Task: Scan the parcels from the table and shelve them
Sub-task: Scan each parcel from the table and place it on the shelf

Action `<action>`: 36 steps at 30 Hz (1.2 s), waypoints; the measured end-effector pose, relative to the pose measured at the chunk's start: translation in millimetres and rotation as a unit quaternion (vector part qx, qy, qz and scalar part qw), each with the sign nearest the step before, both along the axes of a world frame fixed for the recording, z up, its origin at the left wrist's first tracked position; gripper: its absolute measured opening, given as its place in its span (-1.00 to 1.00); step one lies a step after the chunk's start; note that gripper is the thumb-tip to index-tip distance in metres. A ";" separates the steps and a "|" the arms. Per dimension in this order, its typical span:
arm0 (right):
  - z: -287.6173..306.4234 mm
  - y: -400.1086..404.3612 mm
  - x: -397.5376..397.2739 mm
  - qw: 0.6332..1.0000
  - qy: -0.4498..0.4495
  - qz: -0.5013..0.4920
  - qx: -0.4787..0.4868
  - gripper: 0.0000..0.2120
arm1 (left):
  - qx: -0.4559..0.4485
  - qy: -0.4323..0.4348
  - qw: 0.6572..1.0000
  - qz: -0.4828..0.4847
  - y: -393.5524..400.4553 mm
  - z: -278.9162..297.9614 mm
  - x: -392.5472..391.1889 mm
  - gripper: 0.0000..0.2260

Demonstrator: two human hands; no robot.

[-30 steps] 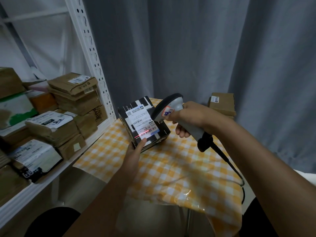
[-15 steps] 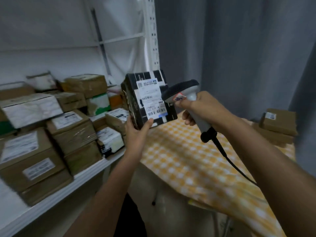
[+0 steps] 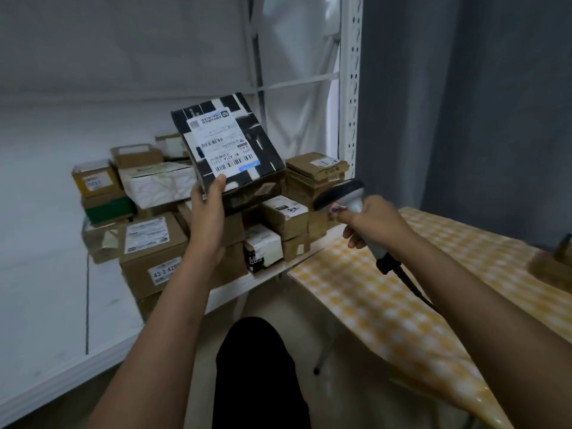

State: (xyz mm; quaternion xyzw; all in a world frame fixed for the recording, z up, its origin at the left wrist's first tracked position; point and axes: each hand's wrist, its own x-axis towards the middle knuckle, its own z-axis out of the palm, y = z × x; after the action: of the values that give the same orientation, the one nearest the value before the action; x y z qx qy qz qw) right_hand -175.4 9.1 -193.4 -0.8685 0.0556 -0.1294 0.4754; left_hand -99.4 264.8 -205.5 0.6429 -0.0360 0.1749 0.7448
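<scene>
My left hand [image 3: 208, 218] grips a black-and-white parcel [image 3: 227, 140] with a white shipping label by its near bottom corner, thumb on the label face. The parcel is raised above the stacked boxes on the white shelf [image 3: 266, 275]. My right hand [image 3: 370, 222] holds a grey barcode scanner [image 3: 342, 195] by its handle, lower and to the right of the parcel, over the left end of the table with the yellow checked cloth [image 3: 402, 305]. The scanner's cable runs down along my right forearm.
Many brown cardboard parcels [image 3: 148, 243] with labels are piled on the shelf. A white perforated upright [image 3: 353, 88] stands at the shelf's right end. Brown boxes [image 3: 554, 267] sit on the table at far right. Grey curtain hangs behind. My dark-clothed leg [image 3: 257, 373] shows below.
The view has swung left from the table to the shelf. My left hand lifted the parcel off the table and carried it over the shelf; the scanner has dropped away from the label.
</scene>
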 end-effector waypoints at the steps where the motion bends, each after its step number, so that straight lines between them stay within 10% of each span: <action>1: -1.5 2.5 1.4 1.000 0.001 -0.002 -0.016 -0.68 | 0.000 0.000 1.000 -0.004 6.7 6.5 1.8 -0.25; 8: -9.5 11.1 12.1 0.996 0.006 0.006 -0.092 -0.66 | -0.025 0.006 0.999 0.021 53.0 68.4 56.3 -0.48; 16: -7.6 25.2 31.1 0.994 0.009 0.015 -0.107 -0.64 | -0.078 0.074 0.983 0.150 139.9 108.5 144.4 -0.21; 21: -11.6 36.5 42.4 0.992 0.023 0.024 -0.120 -0.68 | 0.057 0.135 0.963 0.225 141.7 117.4 145.7 -0.01; 26: -18.1 38.5 45.1 0.993 0.025 0.039 -0.108 -0.66 | 0.319 0.093 0.908 0.257 115.2 100.4 108.9 -0.32; 36: -18.8 37.1 45.7 0.992 0.030 0.043 -0.113 -0.60 | 0.441 -0.006 0.827 0.349 112.8 89.8 121.4 -0.54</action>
State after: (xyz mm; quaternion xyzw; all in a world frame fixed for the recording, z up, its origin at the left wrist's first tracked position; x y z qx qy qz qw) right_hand -129.7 46.2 -212.2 -0.9218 0.0170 -0.0884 0.3771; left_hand 22.0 377.7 -115.6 0.8715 0.1132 0.3926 0.2710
